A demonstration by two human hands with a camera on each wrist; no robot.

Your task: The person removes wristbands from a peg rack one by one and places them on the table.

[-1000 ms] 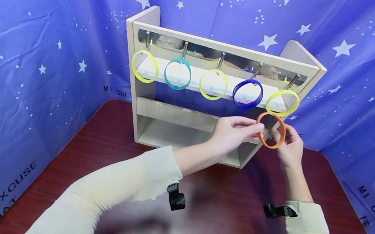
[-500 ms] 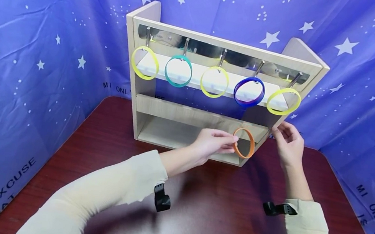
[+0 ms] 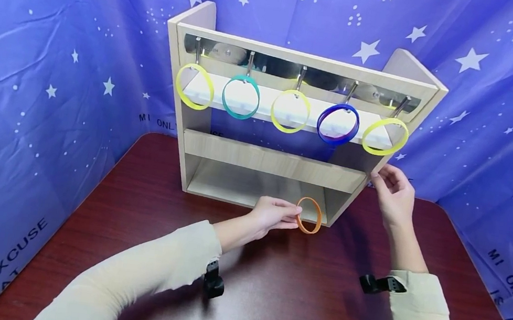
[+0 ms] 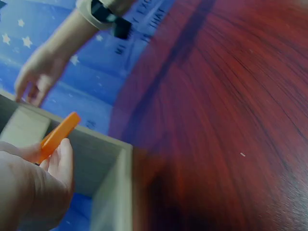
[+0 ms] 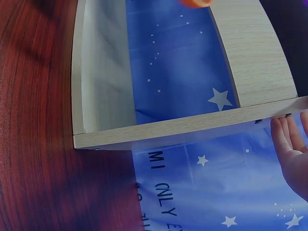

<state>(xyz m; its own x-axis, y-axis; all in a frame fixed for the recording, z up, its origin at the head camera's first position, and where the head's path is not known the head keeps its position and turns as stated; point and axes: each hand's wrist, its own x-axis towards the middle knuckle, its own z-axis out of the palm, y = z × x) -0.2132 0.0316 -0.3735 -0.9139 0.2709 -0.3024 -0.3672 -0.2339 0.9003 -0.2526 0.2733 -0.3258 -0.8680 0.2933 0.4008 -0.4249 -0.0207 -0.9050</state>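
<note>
An orange wristband (image 3: 308, 231) is pinched by its left side between the thumb and fingers of my left hand (image 3: 274, 216), in front of the rack's lower shelf. Seen edge-on in the left wrist view, the same wristband (image 4: 62, 132) stands up from the fingertips. My right hand (image 3: 396, 197) holds the right side panel of a pale wooden rack (image 3: 275, 165), thumb at its front edge and fingers on the outer side. Five metal hooks run along the rack's top, carrying yellow (image 3: 193, 106), teal (image 3: 239, 116), yellow (image 3: 287, 130), dark blue (image 3: 336, 141) and yellow wristbands (image 3: 383, 153).
The rack stands at the back of a dark red wooden table (image 3: 288, 295). Blue curtains (image 3: 77, 108) with white stars enclose the table behind and on both sides. A small black camera sits on each wrist, one (image 3: 214, 281) at the left cuff.
My left hand has carried the orange wristband down and left, away from the right hand and the rightmost hook. The right hand stays at the side panel.
</note>
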